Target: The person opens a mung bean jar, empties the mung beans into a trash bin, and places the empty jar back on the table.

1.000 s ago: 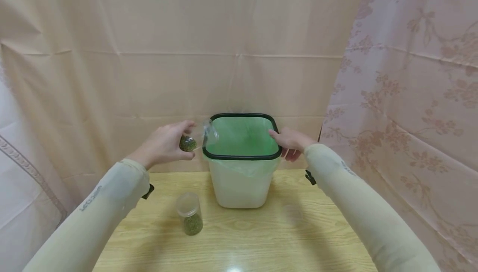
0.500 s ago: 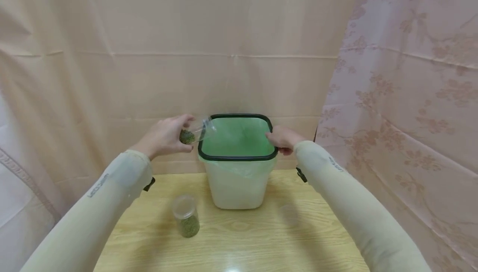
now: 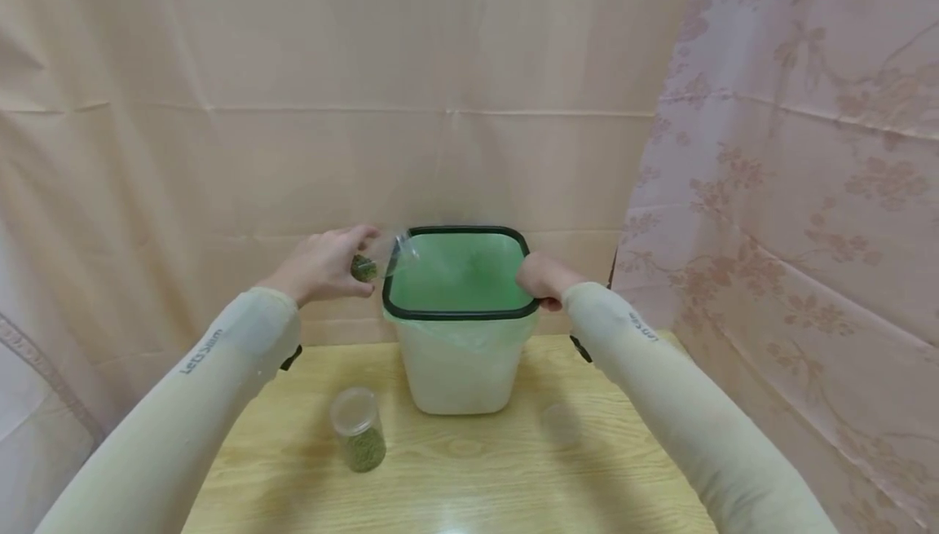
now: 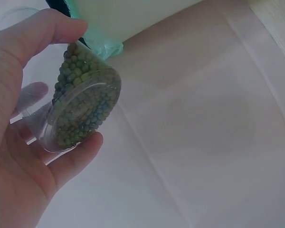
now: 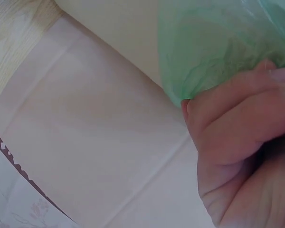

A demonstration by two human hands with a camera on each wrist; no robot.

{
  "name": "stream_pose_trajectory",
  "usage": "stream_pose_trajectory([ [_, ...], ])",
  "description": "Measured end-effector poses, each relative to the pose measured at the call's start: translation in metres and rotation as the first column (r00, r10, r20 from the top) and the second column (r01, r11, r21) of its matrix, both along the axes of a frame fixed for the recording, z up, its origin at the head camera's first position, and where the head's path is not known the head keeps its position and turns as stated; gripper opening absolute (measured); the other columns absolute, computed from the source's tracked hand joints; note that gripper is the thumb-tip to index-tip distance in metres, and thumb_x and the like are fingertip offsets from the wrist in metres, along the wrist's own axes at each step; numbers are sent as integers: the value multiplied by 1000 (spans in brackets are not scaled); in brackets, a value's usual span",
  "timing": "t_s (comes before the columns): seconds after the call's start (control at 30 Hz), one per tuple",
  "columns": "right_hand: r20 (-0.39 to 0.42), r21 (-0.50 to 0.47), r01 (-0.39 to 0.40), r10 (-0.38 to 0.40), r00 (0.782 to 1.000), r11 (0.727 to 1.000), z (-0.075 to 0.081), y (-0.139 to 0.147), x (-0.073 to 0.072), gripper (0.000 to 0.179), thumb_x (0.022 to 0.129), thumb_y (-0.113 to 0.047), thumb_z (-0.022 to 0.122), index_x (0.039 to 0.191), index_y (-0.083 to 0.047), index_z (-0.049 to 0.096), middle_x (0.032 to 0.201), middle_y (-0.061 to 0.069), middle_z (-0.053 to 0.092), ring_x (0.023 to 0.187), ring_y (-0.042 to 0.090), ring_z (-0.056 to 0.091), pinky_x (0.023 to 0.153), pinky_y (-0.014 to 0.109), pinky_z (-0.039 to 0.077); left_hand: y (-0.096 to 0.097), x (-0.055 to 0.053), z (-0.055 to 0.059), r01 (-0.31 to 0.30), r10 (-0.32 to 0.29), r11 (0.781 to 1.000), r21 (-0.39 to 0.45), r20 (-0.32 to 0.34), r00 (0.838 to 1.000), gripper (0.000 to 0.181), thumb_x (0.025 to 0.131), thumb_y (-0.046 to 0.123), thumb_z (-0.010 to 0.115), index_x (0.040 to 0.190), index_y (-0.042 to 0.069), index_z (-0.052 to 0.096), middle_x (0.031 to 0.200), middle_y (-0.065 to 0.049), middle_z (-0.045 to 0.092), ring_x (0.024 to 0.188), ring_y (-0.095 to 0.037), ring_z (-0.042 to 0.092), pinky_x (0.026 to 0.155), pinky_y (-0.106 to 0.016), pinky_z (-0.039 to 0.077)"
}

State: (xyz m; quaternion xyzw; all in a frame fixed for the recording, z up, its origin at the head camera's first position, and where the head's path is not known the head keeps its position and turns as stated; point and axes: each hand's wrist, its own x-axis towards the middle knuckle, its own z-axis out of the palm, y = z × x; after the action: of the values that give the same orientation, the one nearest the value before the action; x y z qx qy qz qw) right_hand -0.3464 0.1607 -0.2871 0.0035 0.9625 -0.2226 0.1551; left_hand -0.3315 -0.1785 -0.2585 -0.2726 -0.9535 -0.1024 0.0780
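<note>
My left hand (image 3: 326, 267) grips a clear plastic jar (image 4: 85, 102) partly filled with small round green beans. The jar lies tilted on its side, its mouth overlapping the left rim of a white bin (image 3: 458, 367) in the head view. A green bag (image 3: 462, 273) lines this bin, folded over the edge under a black rim ring (image 3: 462, 315). At the bin's right side my right hand (image 3: 546, 277) grips the rim and bag with curled fingers. In the right wrist view the fingers press against the green plastic. Part of the jar's wall is hidden behind my left fingers.
A second clear jar (image 3: 358, 430), capped and partly filled with green contents, stands on the wooden table (image 3: 455, 485) at the front left. A clear round lid (image 3: 563, 425) lies right of the bin. Beige cloth (image 3: 440, 110) hangs behind; flowered cloth (image 3: 800, 216) hangs at right.
My right hand's fingers have curled onto the bin's right rim. The left hand still holds the tilted jar at the left rim. The whole head view has shifted slightly.
</note>
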Motion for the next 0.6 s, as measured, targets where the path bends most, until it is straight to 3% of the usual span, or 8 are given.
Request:
stream_pose_trajectory([
  [0.43, -34, 97, -28, 31, 999, 995, 0, -1, -6, 23, 98, -11, 37, 85, -8, 55, 82, 8, 57, 44, 12, 43, 41, 23, 39, 7, -4, 3, -22, 18, 995, -101, -39, 999, 85, 80, 27, 86, 150, 4, 43, 141, -21, 57, 116, -43, 61, 99, -59, 48],
  [0.6, -18, 93, -25, 26, 999, 995, 0, -2, -6, 25, 99, -11, 36, 86, -7, 56, 81, 8, 57, 44, 12, 42, 42, 23, 39, 8, -1, 3, -42, 37, 991, -129, -41, 998, 87, 80, 27, 87, 151, 4, 42, 144, -21, 54, 113, -42, 63, 100, -58, 48],
])
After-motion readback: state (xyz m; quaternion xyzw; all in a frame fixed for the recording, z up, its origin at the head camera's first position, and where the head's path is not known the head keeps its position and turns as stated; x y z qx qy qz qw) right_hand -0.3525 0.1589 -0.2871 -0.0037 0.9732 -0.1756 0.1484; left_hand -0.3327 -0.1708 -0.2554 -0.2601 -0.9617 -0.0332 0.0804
